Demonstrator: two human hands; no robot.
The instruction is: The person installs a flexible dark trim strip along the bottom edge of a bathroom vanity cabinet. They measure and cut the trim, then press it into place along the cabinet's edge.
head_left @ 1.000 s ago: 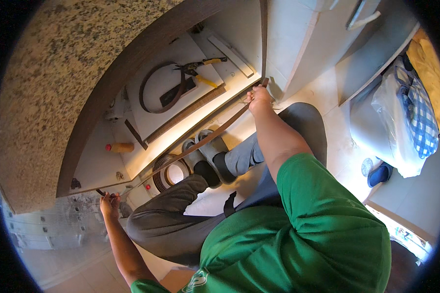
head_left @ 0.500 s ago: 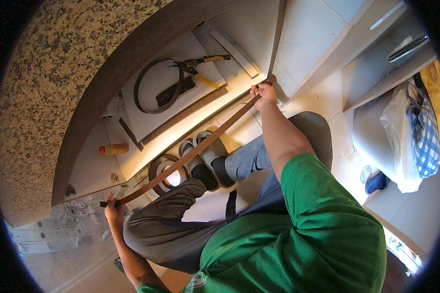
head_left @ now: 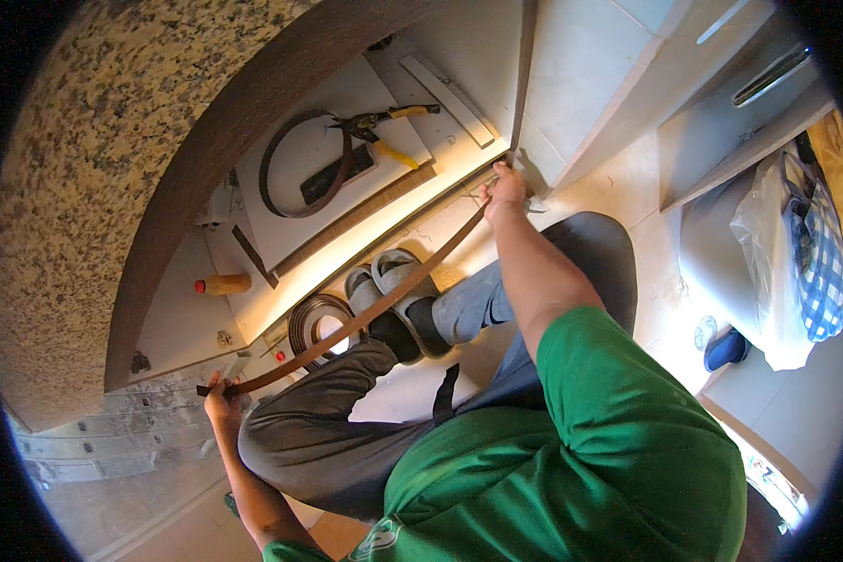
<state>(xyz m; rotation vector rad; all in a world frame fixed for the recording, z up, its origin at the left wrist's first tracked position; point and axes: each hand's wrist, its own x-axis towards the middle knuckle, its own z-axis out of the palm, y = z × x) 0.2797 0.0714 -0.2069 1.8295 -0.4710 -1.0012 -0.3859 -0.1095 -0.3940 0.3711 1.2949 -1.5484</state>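
I sit on the floor in front of an open cabinet under a speckled stone counter (head_left: 94,140). A long brown edge-banding strip (head_left: 356,318) stretches between my hands. My left hand (head_left: 220,403) grips its low left end. My right hand (head_left: 506,183) pinches the other end at the cabinet's front edge near the upright panel (head_left: 525,66). The strip passes over my grey sandals (head_left: 393,281).
Inside the cabinet lie a coiled strip (head_left: 300,159), yellow-handled pliers (head_left: 384,117), a dark flat tool (head_left: 332,178) and an orange bottle (head_left: 220,284). A roll of banding (head_left: 314,323) sits on the floor. A white bag with blue checked cloth (head_left: 796,253) stands at the right.
Both hands have drawn the strip away from the cabinet's front edge, and it now hangs taut over my feet. My left hand has dropped lower.
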